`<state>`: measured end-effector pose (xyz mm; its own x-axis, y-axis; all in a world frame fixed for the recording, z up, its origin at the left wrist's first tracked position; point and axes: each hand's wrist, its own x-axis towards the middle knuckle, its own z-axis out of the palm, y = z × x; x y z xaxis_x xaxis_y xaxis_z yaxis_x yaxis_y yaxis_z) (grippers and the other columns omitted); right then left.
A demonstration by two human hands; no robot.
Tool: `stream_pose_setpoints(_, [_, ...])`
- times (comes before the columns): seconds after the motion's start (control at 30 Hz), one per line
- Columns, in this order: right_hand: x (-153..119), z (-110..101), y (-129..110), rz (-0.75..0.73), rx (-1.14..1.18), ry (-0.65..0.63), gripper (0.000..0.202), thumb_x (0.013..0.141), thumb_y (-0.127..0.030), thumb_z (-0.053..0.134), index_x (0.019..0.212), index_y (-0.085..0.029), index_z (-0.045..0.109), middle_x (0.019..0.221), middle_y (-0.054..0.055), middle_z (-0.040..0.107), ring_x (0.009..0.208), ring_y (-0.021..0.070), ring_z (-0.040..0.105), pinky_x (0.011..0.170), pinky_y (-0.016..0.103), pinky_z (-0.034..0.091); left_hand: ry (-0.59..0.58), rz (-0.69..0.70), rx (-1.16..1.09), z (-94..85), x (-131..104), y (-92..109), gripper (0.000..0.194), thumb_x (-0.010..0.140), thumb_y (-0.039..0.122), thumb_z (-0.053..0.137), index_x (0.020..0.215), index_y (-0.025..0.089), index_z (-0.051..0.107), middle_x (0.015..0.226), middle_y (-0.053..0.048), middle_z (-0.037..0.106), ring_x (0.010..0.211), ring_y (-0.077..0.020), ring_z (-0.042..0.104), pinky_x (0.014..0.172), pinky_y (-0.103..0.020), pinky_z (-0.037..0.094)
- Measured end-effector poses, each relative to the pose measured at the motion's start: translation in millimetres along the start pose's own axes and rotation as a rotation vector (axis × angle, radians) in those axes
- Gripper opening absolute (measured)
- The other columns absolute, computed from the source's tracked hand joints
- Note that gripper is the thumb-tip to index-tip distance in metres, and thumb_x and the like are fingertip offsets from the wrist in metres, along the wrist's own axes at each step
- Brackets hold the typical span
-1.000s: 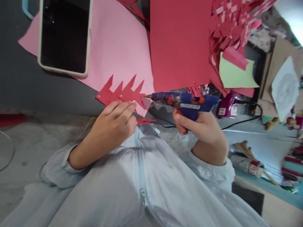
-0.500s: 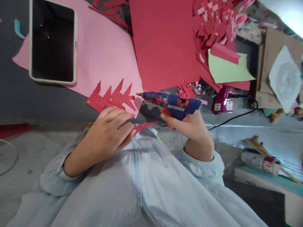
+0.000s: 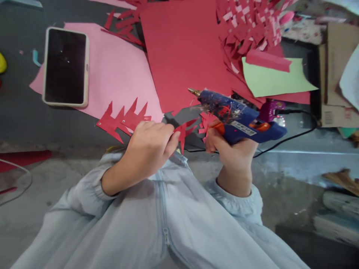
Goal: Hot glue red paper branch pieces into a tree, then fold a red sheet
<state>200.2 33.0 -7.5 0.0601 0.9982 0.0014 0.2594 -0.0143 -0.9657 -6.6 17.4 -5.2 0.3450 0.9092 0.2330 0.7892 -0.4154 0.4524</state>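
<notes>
Head view, as I stood watching: the person's left hand point(image 3: 148, 147) had its fingers bent over and its thumb closed against them, pinching a forked red cut-out point(image 3: 184, 131) that stuck out past the thumb, just over the table's near edge. Its fingertips were hidden from me, so I could not tell whether they touched the two red paper fish point(image 3: 133, 114) beside them. Those fish overlapped, spiky and small-eyed, along the lower edge of a pink sheet point(image 3: 120, 71), partly over the dark table point(image 3: 25, 93).

The right hand point(image 3: 235, 153) was wrapped around the handle of a blue glue gun point(image 3: 246, 118), its brass nozzle point(image 3: 193, 91) pointing up and leftward above a large red sheet point(image 3: 182, 56) and well apart from the cut-out. Stringy bits clung to the barrel. Red scraps point(image 3: 206, 121) lay just by the thumb, and a black cord point(image 3: 294, 112) looped at the right.

A phone point(image 3: 66, 67) in a pale case rested on the pink sheet; green paper point(image 3: 269, 82) sat to the right of the red one.
</notes>
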Motion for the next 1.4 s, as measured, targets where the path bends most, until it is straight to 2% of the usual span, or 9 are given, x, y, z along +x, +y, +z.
stream_pose_setpoints(0.23, [0, -13, 23, -0.018, -0.020, -0.016, 0.009, 0.078, -0.025, 0.071, 0.085, -0.023, 0.066, 0.048, -0.008, 0.049, 0.035, 0.0108, 0.046, 0.038, 0.028, 0.043, -0.196, -0.196, 0.222, 19.7, 38, 8, 0.032, 0.100, 0.038, 0.045, 0.096, 0.014, 0.065, 0.083, -0.011, 0.070, 0.088, -0.0289, 0.064, 0.078, -0.040, 0.041])
stream_pose_setpoints(0.37, [1, -15, 29, -0.048, -0.156, 0.010, 0.013, 0.081, -0.034, 0.069, 0.082, -0.022, 0.064, 0.048, -0.007, 0.050, 0.037, 0.0124, 0.048, 0.040, 0.029, 0.044, -0.116, -0.219, 0.323, 18.7, 37, 4, 0.033, 0.097, 0.042, 0.051, 0.098, 0.012, 0.065, 0.092, -0.014, 0.070, 0.094, -0.0313, 0.063, 0.080, -0.041, 0.042])
stream_pose_setpoints(0.47, [1, -12, 27, -0.194, -0.390, 0.072, 0.018, 0.079, -0.037, 0.071, 0.078, -0.021, 0.061, 0.053, -0.002, 0.057, 0.042, 0.0142, 0.053, 0.044, 0.029, 0.045, 0.000, -0.186, 0.296, 8.9, 30, 5, 0.033, 0.097, 0.044, 0.051, 0.092, 0.014, 0.064, 0.085, -0.011, 0.069, 0.086, -0.0268, 0.063, 0.076, -0.038, 0.042])
stream_pose_setpoints(0.6, [-2, -7, 26, -0.429, -0.576, 0.049, 0.022, 0.081, -0.035, 0.068, 0.099, -0.024, 0.062, 0.073, 0.001, 0.069, 0.055, 0.0155, 0.063, 0.050, 0.026, 0.047, 0.133, -0.032, 0.042, -8.8, 17, 16, 0.036, 0.100, 0.040, 0.049, 0.071, 0.019, 0.057, 0.062, 0.002, 0.057, 0.062, -0.0136, 0.053, 0.063, -0.027, 0.039])
stream_pose_setpoints(0.7, [-6, -4, 26, -0.536, -0.643, -0.006, 0.028, 0.083, -0.034, 0.064, 0.108, -0.024, 0.059, 0.078, 0.000, 0.071, 0.057, 0.0140, 0.064, 0.051, 0.023, 0.045, 0.112, 0.008, -0.036, -18.5, 9, 26, 0.042, 0.100, 0.041, 0.048, 0.065, 0.019, 0.054, 0.057, 0.004, 0.051, 0.054, -0.0103, 0.045, 0.054, -0.026, 0.034])
stream_pose_setpoints(0.87, [-7, 1, 16, -0.698, -0.687, -0.130, 0.026, 0.091, -0.037, 0.053, 0.111, -0.020, 0.057, 0.068, -0.001, 0.069, 0.051, 0.0128, 0.062, 0.047, 0.022, 0.041, 0.088, -0.014, -0.100, -25.4, 3, 35, 0.047, 0.098, 0.044, 0.052, 0.059, 0.018, 0.051, 0.053, 0.006, 0.043, 0.049, -0.0077, 0.038, 0.050, -0.024, 0.030])
stream_pose_setpoints(1.07, [-5, 4, 10, -0.858, -0.730, -0.149, 0.031, 0.098, -0.035, 0.043, 0.109, -0.014, 0.061, 0.065, 0.002, 0.070, 0.052, 0.0122, 0.063, 0.050, 0.023, 0.041, 0.105, -0.049, -0.026, -28.6, -2, 36, 0.049, 0.095, 0.047, 0.057, 0.055, 0.019, 0.052, 0.050, 0.006, 0.042, 0.047, -0.0080, 0.039, 0.047, -0.026, 0.028])
stream_pose_setpoints(1.23, [-4, 3, 13, -0.961, -0.710, -0.145, 0.037, 0.100, -0.035, 0.039, 0.119, -0.010, 0.060, 0.060, 0.000, 0.065, 0.050, 0.0119, 0.059, 0.051, 0.025, 0.039, 0.223, 0.081, -0.002, -26.7, -7, 36, 0.046, 0.094, 0.034, 0.061, 0.052, 0.020, 0.047, 0.048, 0.007, 0.042, 0.046, -0.0076, 0.040, 0.046, -0.025, 0.031])
stream_pose_setpoints(1.4, [-6, 0, 16, -0.983, -0.669, -0.171, 0.045, 0.092, -0.023, 0.047, 0.134, -0.010, 0.055, 0.059, -0.002, 0.060, 0.051, 0.0130, 0.054, 0.051, 0.026, 0.038, 0.268, 0.181, 0.018, -26.1, -11, 33, 0.043, 0.093, 0.029, 0.063, 0.054, 0.020, 0.048, 0.049, 0.007, 0.046, 0.046, -0.0076, 0.042, 0.049, -0.024, 0.037])
